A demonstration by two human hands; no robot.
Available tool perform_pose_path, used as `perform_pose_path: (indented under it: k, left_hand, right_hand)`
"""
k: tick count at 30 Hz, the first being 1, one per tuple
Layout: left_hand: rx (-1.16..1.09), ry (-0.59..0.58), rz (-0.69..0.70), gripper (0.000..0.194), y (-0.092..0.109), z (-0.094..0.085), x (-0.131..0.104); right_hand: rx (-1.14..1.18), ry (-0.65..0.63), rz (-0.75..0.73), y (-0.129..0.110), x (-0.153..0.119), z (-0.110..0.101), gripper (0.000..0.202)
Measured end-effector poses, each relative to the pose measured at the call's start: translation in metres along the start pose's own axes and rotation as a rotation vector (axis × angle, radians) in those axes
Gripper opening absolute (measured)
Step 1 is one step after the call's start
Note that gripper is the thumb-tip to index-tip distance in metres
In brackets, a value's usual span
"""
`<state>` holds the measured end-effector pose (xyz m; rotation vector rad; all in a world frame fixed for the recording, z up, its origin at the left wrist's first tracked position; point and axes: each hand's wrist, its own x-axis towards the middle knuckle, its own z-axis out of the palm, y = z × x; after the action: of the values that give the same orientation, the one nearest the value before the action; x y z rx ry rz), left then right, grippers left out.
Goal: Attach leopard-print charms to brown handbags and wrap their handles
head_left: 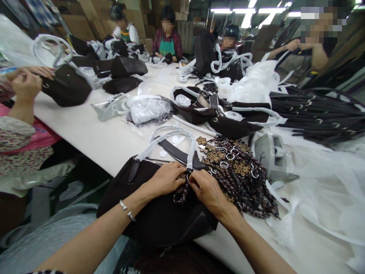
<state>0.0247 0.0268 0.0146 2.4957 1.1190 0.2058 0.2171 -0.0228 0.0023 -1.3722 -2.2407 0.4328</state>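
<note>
A dark brown handbag (159,220) lies at the table's near edge, its handles (171,133) wrapped in white and standing up. At the bag's upper edge, by the base of a handle, my left hand (168,177) is closed on a leopard-print charm (181,176). My right hand (207,188) pinches at the same spot, close to the left fingertips; what exactly it grips is hidden. From between the hands hangs the charm's braided cord (180,196). A pile of similar charms (242,167) with metal rings and cords lies just right of the bag.
Grey tape dispensers (269,156) stand right and further left. More dark bags (239,123), a plastic-wrapped bundle (151,110) and black straps (319,114) cover the table (85,129). At left, a co-worker's hands (28,82) hold another bag; several people sit behind.
</note>
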Motion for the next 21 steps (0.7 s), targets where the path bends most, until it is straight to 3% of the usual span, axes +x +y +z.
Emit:
perform_pose_path:
  k: [3, 9, 15, 21]
  left_hand:
    - [-0.076, -0.050, 0.051, 0.025, -0.0055, -0.0036, 0.0047]
    - [0.010, 0.010, -0.050, 0.018, -0.0033, -0.0009, 0.0020]
    - [0.012, 0.002, -0.012, 0.028, 0.0014, -0.0020, -0.0033]
    - [-0.070, 0.023, -0.139, 0.013, 0.0006, 0.0002, -0.0033]
  right_hand:
    - [0.008, 0.001, -0.004, 0.0018, -0.0009, 0.0024, 0.013]
    - [0.011, 0.016, -0.003, 0.0022, -0.0034, 0.0035, 0.012]
    - [0.002, 0.022, -0.009, 0.0020, -0.0033, 0.0045, 0.014]
    - [0.009, 0.027, -0.012, 0.0017, -0.0033, 0.0027, 0.013]
